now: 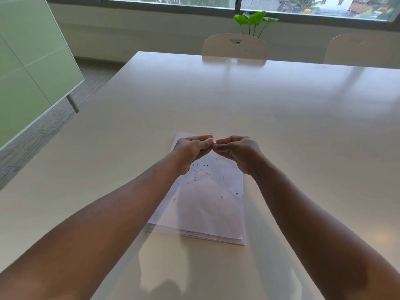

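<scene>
A stack of white paper sheets (207, 208) lies on the table in front of me. Several tiny dark bits (201, 169), thin like staples, are scattered over its top sheet. My left hand (192, 152) and my right hand (238, 152) hover above the far end of the stack with fingers curled. Their fingertips meet at one point, pinching a tiny pale piece (214, 143) too small to identify. Both forearms reach in from the bottom corners.
The wide pale table (303, 126) stretches far ahead and to the right. Two white chairs (236, 48) (357, 48) stand at its far edge, with a green plant (255, 20) and a window behind. A frosted glass panel (32, 72) stands at the left.
</scene>
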{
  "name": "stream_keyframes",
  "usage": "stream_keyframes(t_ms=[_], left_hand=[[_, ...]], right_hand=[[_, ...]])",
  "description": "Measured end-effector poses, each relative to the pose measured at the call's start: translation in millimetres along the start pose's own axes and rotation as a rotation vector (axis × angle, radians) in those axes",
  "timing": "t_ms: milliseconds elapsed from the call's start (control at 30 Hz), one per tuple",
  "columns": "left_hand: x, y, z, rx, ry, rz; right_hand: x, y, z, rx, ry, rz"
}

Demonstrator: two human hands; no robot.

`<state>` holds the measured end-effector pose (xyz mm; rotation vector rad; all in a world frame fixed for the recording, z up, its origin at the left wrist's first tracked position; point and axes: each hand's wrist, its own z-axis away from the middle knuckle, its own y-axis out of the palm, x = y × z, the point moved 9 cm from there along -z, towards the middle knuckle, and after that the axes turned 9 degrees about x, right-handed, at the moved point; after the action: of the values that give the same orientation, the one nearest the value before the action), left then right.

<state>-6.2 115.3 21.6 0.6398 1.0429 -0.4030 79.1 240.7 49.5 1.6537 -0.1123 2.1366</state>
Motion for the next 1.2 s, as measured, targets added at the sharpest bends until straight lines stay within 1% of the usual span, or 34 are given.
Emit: stream_keyframes(t_ms=[133,333,500,700,800,867,933,1033,1200], left_hand=[[2,-1,0,-0.045,-0.017,0.074],[-5,-7,1,-0.087,0.024,0.021],[-6,-7,1,-0.100,0.051,-0.034],[-7,-8,-3,-0.116,0.079,-0.187],[-12,-11,-2,-0.174,0.127,-0.290],[-18,-12,1,-0.232,0.178,-0.362],[-22,-9,3,-0.259,0.218,-0.394],[-23,-6,6,-0.265,0.215,-0.418],[-25,-9,8,-0.304,0.207,-0.589]], right_hand=[[2,-1,0,-0.044,-0.018,0.104],[2,-6,-1,-0.105,-0.025,0.187],[1,-3,-3,-0.051,-0.046,0.202],[1,-5,-7,-0.102,-0.063,0.337],[4,-4,-7,-0.149,-0.096,0.463],[7,-2,-7,-0.167,-0.126,0.497],[12,-5,-7,-0.215,-0.147,0.529],[25,-24,-7,-0.337,-0.171,0.548],[46,-67,-2,-0.548,-0.178,0.607]])
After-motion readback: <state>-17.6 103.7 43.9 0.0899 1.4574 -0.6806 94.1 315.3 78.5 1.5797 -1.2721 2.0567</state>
